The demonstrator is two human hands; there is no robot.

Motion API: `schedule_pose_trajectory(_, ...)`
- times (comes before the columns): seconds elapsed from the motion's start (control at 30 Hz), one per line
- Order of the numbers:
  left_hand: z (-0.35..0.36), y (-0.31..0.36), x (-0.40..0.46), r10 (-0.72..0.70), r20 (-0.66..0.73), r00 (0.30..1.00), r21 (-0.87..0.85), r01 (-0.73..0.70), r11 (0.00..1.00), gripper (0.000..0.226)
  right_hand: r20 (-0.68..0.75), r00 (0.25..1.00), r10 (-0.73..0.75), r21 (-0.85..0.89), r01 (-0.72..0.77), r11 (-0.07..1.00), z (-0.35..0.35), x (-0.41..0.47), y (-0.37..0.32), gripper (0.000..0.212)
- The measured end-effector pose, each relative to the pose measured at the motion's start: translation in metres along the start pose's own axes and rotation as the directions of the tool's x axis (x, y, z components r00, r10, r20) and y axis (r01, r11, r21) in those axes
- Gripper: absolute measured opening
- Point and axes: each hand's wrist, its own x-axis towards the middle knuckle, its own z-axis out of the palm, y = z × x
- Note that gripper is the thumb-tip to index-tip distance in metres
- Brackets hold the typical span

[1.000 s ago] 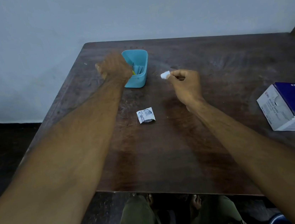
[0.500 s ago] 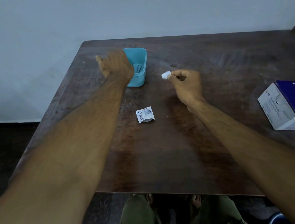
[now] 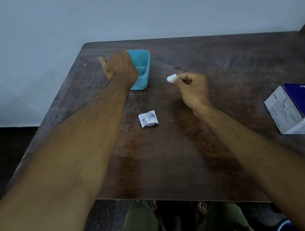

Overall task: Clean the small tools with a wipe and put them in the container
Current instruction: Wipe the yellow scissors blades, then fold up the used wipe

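A teal plastic container (image 3: pixel 144 66) stands at the far left of the dark wooden table (image 3: pixel 172 161). Thin dark tools (image 3: pixel 141 71) lie inside it. My left hand (image 3: pixel 119 67) hovers over the container's left rim, back toward me and thumb stretched out to the left. Its fingers are hidden behind the hand, and nothing shows in it. To the right, my right hand (image 3: pixel 192 89) is raised slightly above the table and pinches a small folded white wipe (image 3: pixel 171 78) between thumb and forefinger.
A torn white wipe wrapper (image 3: pixel 148 118) lies in the middle of the table. A blue and white box of alcohol swabs (image 3: pixel 298 109) sits at the right edge. A pale wall runs behind the table, and my legs show under its front edge.
My left hand has lifted slightly at the container's left rim with its thumb spread out. The yellow bit seen beside it a second ago no longer shows. The right hand with the wipe has barely moved.
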Motion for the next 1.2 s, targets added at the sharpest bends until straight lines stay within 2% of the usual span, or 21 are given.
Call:
schedule_pose_trajectory(0.23, -0.002, 0.002, 0.001, 0.004, 0.023, 1.000, -0.004, -0.004, 1.000, 0.035, 0.001, 1.000, 0.001, -0.032, -0.001, 0.999, -0.001, -0.001, 0.000, 0.015)
schedule_pose_trajectory(0.33, -0.002, 0.002, -0.001, 0.004, -0.042, 0.999, -0.062, -0.006, 0.998, 0.029, -0.003, 1.000, -0.001, -0.039, 0.001, 0.999, -0.001, -0.003, 0.000, 0.016)
schedule_pose_trajectory(0.4, 0.001, 0.000, -0.005, 0.016, -0.146, 0.989, -0.185, -0.043, 0.982, 0.025, -0.005, 1.000, -0.002, -0.032, 0.002, 0.999, -0.002, -0.006, -0.001, 0.015)
schedule_pose_trajectory(0.43, 0.003, -0.003, -0.010, 0.031, -0.211, 0.977, -0.292, -0.093, 0.952, 0.026, -0.001, 1.000, -0.003, -0.027, 0.003, 1.000, -0.001, -0.008, -0.001, 0.015)
schedule_pose_trajectory(0.5, 0.008, -0.009, -0.028, 0.078, -0.326, 0.942, -0.505, -0.243, 0.828, 0.025, 0.012, 1.000, -0.001, -0.016, 0.001, 1.000, -0.001, -0.013, -0.001, 0.014)
schedule_pose_trajectory(0.57, 0.015, -0.017, -0.052, 0.167, -0.345, 0.924, -0.608, -0.355, 0.710, 0.020, 0.031, 1.000, -0.003, -0.015, 0.004, 1.000, -0.002, -0.019, 0.001, 0.013)
schedule_pose_trajectory(0.67, 0.026, -0.031, -0.083, 0.251, -0.252, 0.935, -0.641, -0.355, 0.680, 0.019, 0.072, 0.997, -0.010, -0.008, 0.011, 1.000, -0.005, -0.029, 0.002, 0.011)
schedule_pose_trajectory(0.83, 0.029, -0.029, -0.119, 0.152, -0.053, 0.987, -0.784, -0.135, 0.606, 0.014, 0.139, 0.990, 0.017, 0.006, -0.018, 1.000, -0.009, -0.049, -0.001, 0.018)
schedule_pose_trajectory(0.97, 0.028, -0.015, -0.134, 0.162, 0.034, 0.986, -0.810, -0.068, 0.582, 0.020, 0.189, 0.981, 0.036, 0.002, -0.037, 0.999, -0.014, -0.061, -0.009, 0.011)
schedule_pose_trajectory(1.03, 0.025, -0.010, -0.137, 0.176, 0.067, 0.982, -0.842, -0.039, 0.538, 0.023, 0.225, 0.974, 0.036, 0.002, -0.038, 0.999, -0.018, -0.065, -0.013, 0.011)
schedule_pose_trajectory(1.2, 0.015, -0.002, -0.144, 0.179, 0.176, 0.968, -0.891, 0.079, 0.447, 0.006, 0.294, 0.954, 0.054, -0.009, -0.054, 0.998, -0.025, -0.073, -0.018, 0.009)
